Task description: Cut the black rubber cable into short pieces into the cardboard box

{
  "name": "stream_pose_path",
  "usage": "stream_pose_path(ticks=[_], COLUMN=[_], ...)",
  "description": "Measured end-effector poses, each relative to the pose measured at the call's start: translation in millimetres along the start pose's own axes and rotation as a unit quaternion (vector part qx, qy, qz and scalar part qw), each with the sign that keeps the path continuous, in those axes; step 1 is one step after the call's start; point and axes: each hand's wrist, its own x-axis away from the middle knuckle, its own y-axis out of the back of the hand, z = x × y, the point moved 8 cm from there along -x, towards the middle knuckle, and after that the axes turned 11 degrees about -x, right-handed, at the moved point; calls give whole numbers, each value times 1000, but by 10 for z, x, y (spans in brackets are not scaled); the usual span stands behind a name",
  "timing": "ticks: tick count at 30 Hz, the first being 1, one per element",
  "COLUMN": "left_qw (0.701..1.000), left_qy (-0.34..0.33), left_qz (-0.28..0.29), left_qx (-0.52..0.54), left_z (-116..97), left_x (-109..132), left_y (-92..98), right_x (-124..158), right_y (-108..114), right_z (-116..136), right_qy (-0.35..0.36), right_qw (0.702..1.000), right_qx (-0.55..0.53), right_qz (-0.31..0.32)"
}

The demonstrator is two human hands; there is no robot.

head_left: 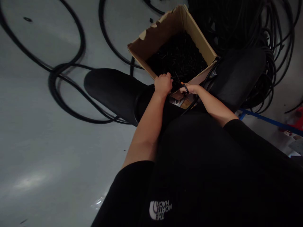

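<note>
My left hand [163,84] is closed at the near edge of the cardboard box, its fingers wrapped round a black hose that the hand mostly hides. Just right of it, my right hand [191,88] grips scissors [185,87] with black loop handles and a touch of orange. The blades point toward the left hand and are hard to make out against the dark. Many short black pieces [177,55] lie in the open cardboard box [201,37], directly beyond both hands. The box stands between my legs.
Loops of black hose [68,112] lie on the grey floor at the left. A big heap of coiled black hose [236,22] fills the back right. A blue bar [270,120] and a red object [298,118] show at the right edge.
</note>
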Motion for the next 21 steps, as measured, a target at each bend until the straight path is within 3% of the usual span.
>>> stream_pose_path(ticks=[10, 21], left_qw=[1000, 1000], left_qy=[3, -2], left_qz=[-7, 0], left_qx=[12, 7], left_z=[9, 5], left_x=[-24, -18], left_y=[-29, -50], right_x=[186, 280], right_y=[-39, -62], right_z=[89, 122], right_qy=[-26, -36], right_qw=[997, 997], right_qx=[-78, -70], right_qz=[-2, -5])
